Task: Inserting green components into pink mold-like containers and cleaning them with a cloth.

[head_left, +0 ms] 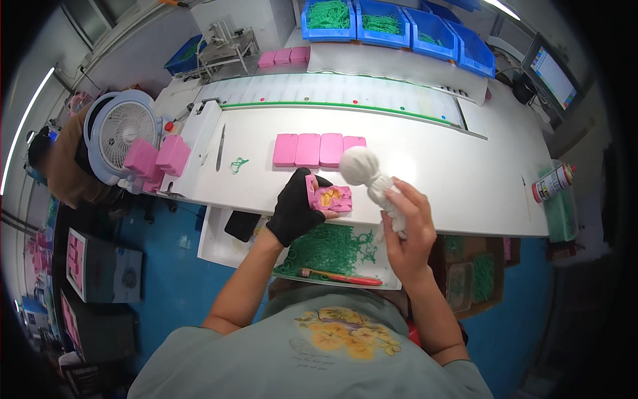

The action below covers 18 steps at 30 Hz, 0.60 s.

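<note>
My left hand, in a black glove with bare fingertips, grips a small pink mould at the table's front edge. The mould's hollow faces up, with yellow material inside. My right hand is closed round the tied, twisted neck of a white cloth bundle. Its round, stuffed head points up and left, above and to the right of the mould, apart from it. Just beyond my hands, several pink blocks stand in a row on the white table; the bundle partly hides the rightmost.
An open drawer below holds green pieces, a red-handled brush and a black phone. A slim metal tool and a green piece lie left. A fan, blue bins and a spray can surround the table.
</note>
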Motion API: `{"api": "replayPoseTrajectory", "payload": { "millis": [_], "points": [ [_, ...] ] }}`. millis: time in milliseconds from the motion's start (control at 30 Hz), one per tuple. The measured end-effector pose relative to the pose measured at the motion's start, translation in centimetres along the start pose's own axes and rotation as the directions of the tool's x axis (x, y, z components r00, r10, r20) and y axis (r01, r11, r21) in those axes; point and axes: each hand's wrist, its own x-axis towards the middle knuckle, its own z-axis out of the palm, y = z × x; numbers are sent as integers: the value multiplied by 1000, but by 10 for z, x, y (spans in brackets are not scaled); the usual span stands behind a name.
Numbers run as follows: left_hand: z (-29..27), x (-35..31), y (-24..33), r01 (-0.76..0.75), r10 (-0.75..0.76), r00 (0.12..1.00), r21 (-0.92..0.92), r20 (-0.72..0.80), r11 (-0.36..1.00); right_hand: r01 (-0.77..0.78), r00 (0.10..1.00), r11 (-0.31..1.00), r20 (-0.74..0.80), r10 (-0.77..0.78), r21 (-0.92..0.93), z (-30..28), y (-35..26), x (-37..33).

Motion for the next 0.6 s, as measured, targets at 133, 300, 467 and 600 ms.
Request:
{"api": "replayPoseTrajectory", "payload": {
  "millis": [133,300,467,600],
  "points": [
    [-3,1,7,-18,18,1000,217,5,976,-25,881,993,467,76,-114,6,4,-6],
    [-1,-3,-10,-6,6,1000,10,14,1000,-113,964,924,186,192,-366,-43,18,14],
    [-2,2,-1,-22,23,998,-25,56,999,-69,965,791,160,208,-608,-69,50,-2],
    [-2,3,24,-39,46,995,-75,93,996,-357,921,916,93,377,-183,-38,3,9]
  ]
}}
